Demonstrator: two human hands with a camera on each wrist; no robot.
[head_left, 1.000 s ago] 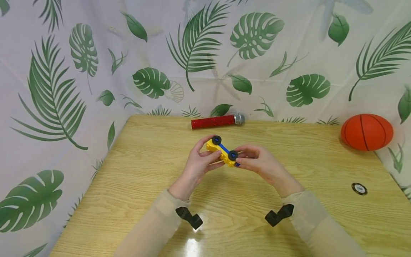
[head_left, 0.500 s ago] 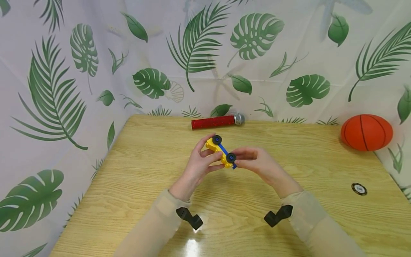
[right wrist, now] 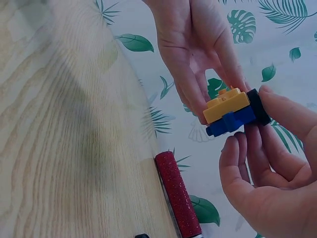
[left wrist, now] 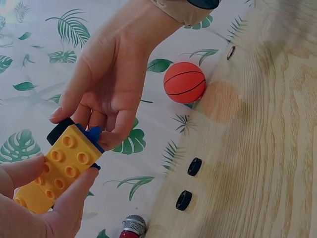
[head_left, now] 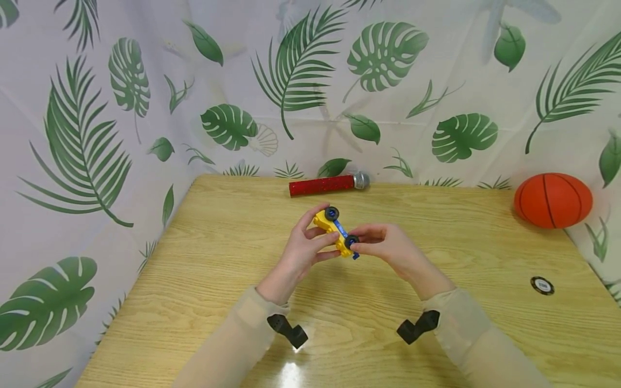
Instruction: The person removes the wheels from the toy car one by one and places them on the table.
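Observation:
A yellow and blue toy car [head_left: 341, 232] with studs on its yellow body is held up over the table, tilted. My left hand [head_left: 310, 243] grips the body between thumb and fingers, as the left wrist view shows. My right hand [head_left: 388, 245] pinches the black wheel [right wrist: 258, 106] at the lower end, thumb on its outer face. The other black wheel [head_left: 332, 213] on this side sits at the upper end. Opposite the pinched wheel, a bare blue axle stub [right wrist: 210, 131] sticks out. Two loose black wheels [left wrist: 194, 166] lie on the table, hidden in the head view.
A red glittery microphone [head_left: 322, 185] lies at the table's back edge. An orange toy basketball [head_left: 553, 200] sits at the back right, with a black-and-white round chip [head_left: 542, 285] nearer on the right. A leaf-printed cloth [head_left: 388, 108] hangs behind and beside the wooden table [head_left: 204, 269].
The car has tipped slightly and shifted a little down in the hands. The right fingers have moved slightly left onto the lower wheel. Both hands keep hold of the car.

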